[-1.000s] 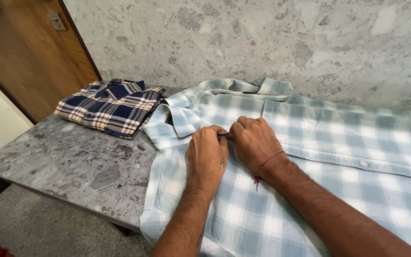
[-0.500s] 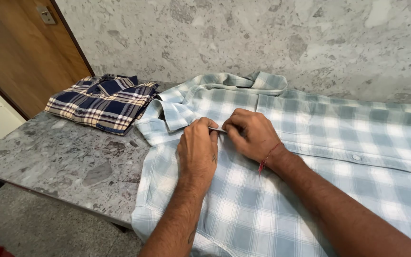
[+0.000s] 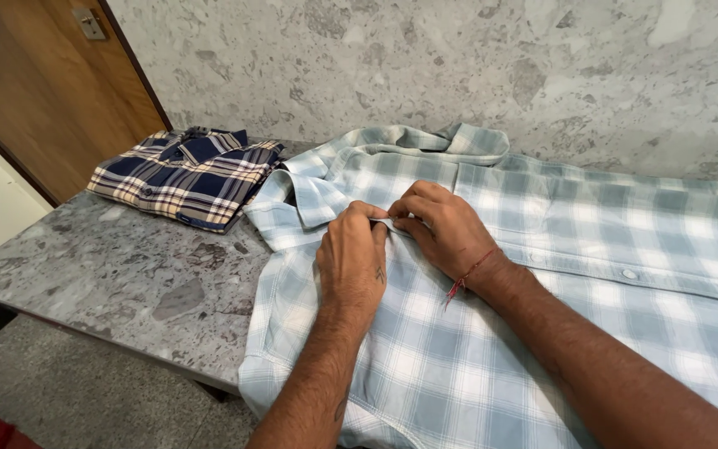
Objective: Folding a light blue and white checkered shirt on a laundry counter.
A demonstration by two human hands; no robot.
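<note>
Grey stone tabletop bears a pale checked shirt and a folded navy plaid shirt. Left hand and right hand, grips pinched shut on the placket, sit slightly nearer the collar than a second ago; fastening work looks ongoing.

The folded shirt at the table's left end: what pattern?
The folded shirt is navy plaid with cream and tan stripes, seen in the head view.

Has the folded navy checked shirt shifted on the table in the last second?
No. The folded navy shirt lies at the same table corner by the wall; only the camera shifted.
</note>
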